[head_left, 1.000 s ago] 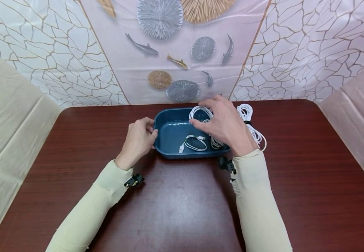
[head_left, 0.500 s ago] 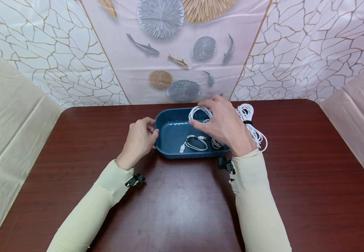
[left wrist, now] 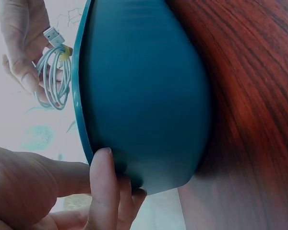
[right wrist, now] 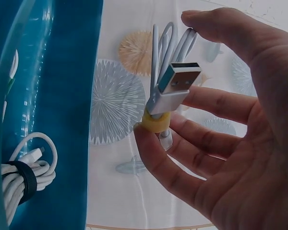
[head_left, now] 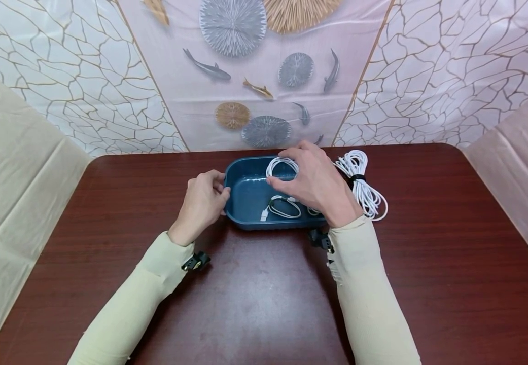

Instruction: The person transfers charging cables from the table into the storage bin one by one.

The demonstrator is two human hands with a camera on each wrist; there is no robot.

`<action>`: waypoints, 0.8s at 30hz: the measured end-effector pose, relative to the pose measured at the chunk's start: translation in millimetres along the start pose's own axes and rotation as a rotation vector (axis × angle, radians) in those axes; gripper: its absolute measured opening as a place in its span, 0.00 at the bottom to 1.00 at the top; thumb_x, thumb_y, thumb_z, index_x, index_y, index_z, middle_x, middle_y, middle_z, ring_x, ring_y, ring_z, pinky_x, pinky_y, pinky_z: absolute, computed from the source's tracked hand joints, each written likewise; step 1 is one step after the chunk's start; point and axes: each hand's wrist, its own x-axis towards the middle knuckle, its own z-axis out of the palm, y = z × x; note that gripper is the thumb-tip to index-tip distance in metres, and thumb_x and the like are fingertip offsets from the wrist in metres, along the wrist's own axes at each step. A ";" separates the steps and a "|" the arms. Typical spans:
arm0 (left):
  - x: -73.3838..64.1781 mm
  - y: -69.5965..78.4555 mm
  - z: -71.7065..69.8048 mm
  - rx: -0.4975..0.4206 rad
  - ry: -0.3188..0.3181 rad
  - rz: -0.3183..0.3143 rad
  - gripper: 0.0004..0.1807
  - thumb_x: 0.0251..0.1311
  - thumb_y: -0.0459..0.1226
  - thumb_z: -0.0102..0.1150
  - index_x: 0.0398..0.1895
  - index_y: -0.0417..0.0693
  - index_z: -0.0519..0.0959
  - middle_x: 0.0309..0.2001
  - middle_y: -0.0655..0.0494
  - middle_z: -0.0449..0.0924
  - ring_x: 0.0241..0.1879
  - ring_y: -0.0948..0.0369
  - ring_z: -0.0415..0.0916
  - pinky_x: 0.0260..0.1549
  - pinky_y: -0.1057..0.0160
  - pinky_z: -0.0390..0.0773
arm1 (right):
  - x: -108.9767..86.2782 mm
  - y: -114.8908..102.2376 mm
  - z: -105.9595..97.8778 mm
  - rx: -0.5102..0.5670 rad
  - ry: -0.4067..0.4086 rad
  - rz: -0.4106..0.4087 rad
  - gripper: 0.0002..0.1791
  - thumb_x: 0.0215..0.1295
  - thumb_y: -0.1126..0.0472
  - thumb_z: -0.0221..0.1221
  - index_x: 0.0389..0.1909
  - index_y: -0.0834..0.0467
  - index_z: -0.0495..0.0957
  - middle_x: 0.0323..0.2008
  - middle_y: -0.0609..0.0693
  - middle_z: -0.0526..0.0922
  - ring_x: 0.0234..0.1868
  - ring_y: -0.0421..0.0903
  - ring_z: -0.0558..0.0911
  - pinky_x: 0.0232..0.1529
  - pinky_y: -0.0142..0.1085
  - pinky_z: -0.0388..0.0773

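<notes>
Near the far edge of the counter, a blue tray stands with its long axis running left to right. Coiled white cable: aloft, above the tray's rim, appearing over the middle of its length in the head view. Right hand: fingers pinching the coil, one tip against the strands, another beside the yellow tie. Left hand: fingers grasping the tray's left rim. Method, as judged: the steadying grip should be firm enough to stop the tray sliding; the pinch only tight enough that the loops neither spring apart nor slip out of the tie. The coil would handle best level, with the plug clear of the rim and of the small white cable lying in the tray. Orientation: the loop reads as a near-round ring from the head camera, so its long axis is weakly defined; in the right wrist view it stands narrow, running up the frame from the tie. Its USB plug slants up and right there, open metal end towards that camera. A strapped cable bundle lies right of the right hand; whether it touches the tray is hidden.
</notes>
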 end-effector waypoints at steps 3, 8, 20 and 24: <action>0.2 0.2 0.4 0.001 0.000 -0.002 0.18 0.69 0.31 0.59 0.59 0.32 0.77 0.37 0.43 0.82 0.19 0.59 0.83 0.20 0.65 0.87 | 0.6 -0.6 0.3 -0.001 -0.003 -0.006 0.36 0.60 0.39 0.69 0.62 0.59 0.79 0.59 0.57 0.78 0.60 0.55 0.76 0.66 0.51 0.76; 0.3 0.7 0.6 -0.003 0.001 -0.005 0.18 0.69 0.31 0.59 0.60 0.32 0.77 0.37 0.42 0.82 0.19 0.58 0.83 0.20 0.64 0.87 | 1.4 -1.5 0.9 -0.003 0.005 -0.022 0.36 0.60 0.40 0.69 0.62 0.59 0.80 0.59 0.57 0.78 0.59 0.55 0.76 0.67 0.51 0.76; 0.6 0.0 0.2 -0.004 0.001 0.003 0.18 0.69 0.31 0.59 0.60 0.32 0.77 0.37 0.42 0.82 0.19 0.59 0.82 0.20 0.64 0.87 | 4.2 -4.9 7.3 0.003 0.004 -0.044 0.35 0.60 0.40 0.69 0.61 0.59 0.80 0.57 0.56 0.79 0.59 0.54 0.76 0.66 0.49 0.76; 0.5 0.0 0.2 -0.003 -0.001 0.001 0.18 0.69 0.31 0.59 0.60 0.31 0.77 0.37 0.42 0.82 0.19 0.59 0.82 0.20 0.65 0.87 | 4.7 -5.1 9.4 0.007 0.006 -0.052 0.34 0.60 0.41 0.69 0.61 0.59 0.80 0.56 0.56 0.79 0.58 0.53 0.76 0.65 0.48 0.77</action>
